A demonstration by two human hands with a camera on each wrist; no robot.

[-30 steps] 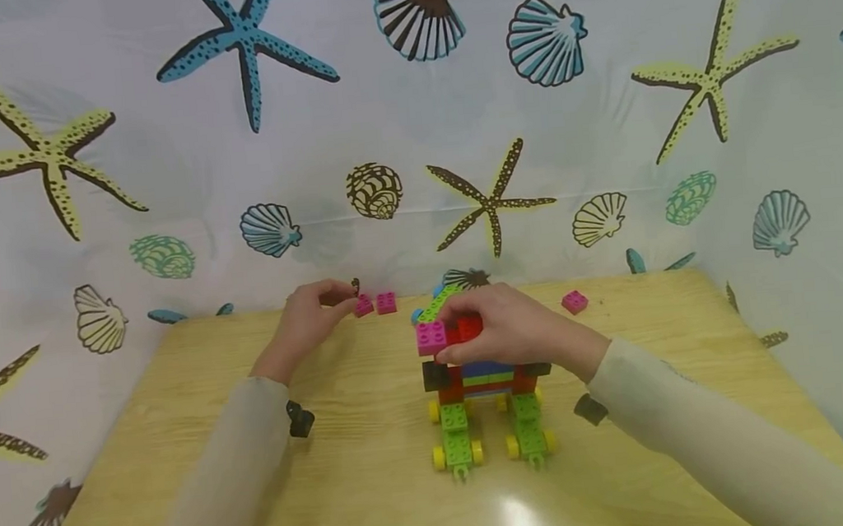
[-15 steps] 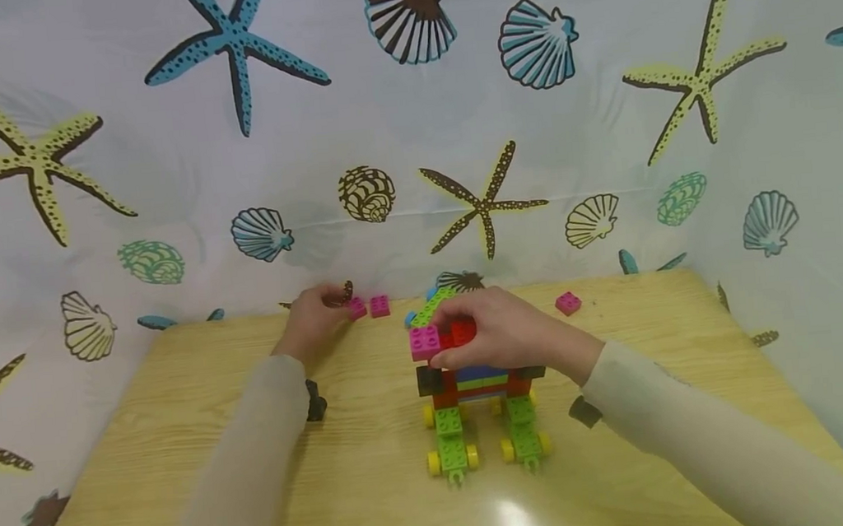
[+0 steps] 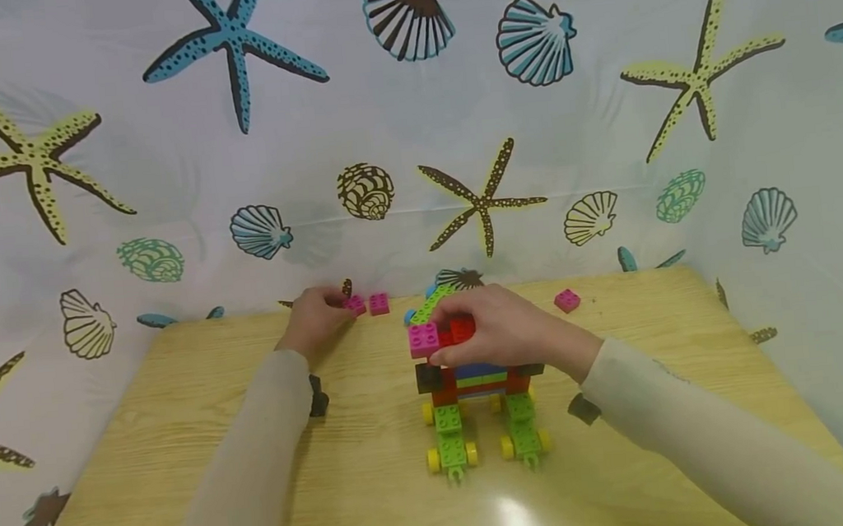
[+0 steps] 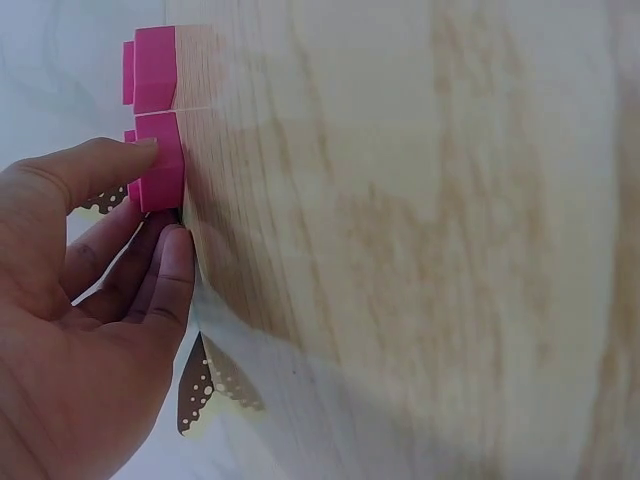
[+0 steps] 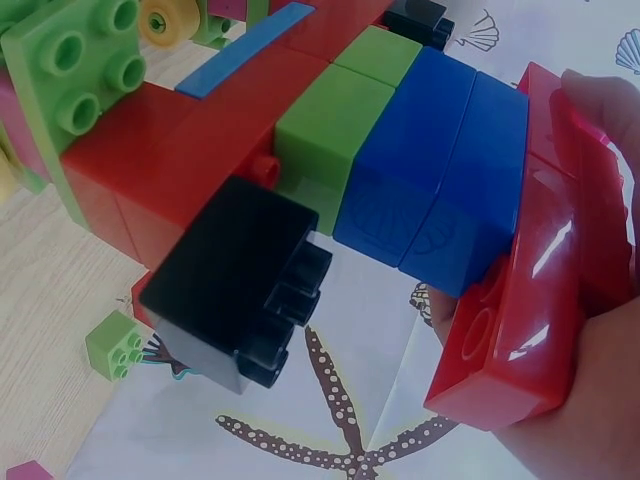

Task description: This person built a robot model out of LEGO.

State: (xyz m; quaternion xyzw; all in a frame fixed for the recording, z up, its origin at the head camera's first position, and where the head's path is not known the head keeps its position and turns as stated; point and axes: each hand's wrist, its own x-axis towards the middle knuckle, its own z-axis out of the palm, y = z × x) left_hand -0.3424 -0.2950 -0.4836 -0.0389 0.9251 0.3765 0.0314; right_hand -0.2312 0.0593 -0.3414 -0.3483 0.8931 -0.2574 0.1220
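At the table's back edge, my left hand [image 3: 314, 317] pinches a pink toy building brick [image 4: 160, 165], thumb on its studded side and fingers at its end. A second pink brick [image 4: 155, 68] lies just beyond it in the left wrist view. My right hand [image 3: 497, 327] grips red bricks [image 5: 520, 310] at the top of a wheeled brick build. On that build's upper left corner sits a bright pink brick [image 3: 423, 341]. Below are blue bricks [image 5: 420, 150], a jutting black brick [image 5: 235, 270] and green wheeled bases [image 3: 450, 438] with yellow wheels.
Another pink brick [image 3: 567, 301] lies right of the build, toward the back. Behind the build, partly covered by the right hand, is a green piece [image 3: 434, 303] with blue wheels. A shell-and-starfish curtain [image 3: 308, 140] hangs along the wooden table's [image 3: 380, 497] back edge.
My left hand has closed in on the left pink brick and now pinches it; its forearm has shifted right. The right hand keeps its grip on the build. The head view has shifted slightly.
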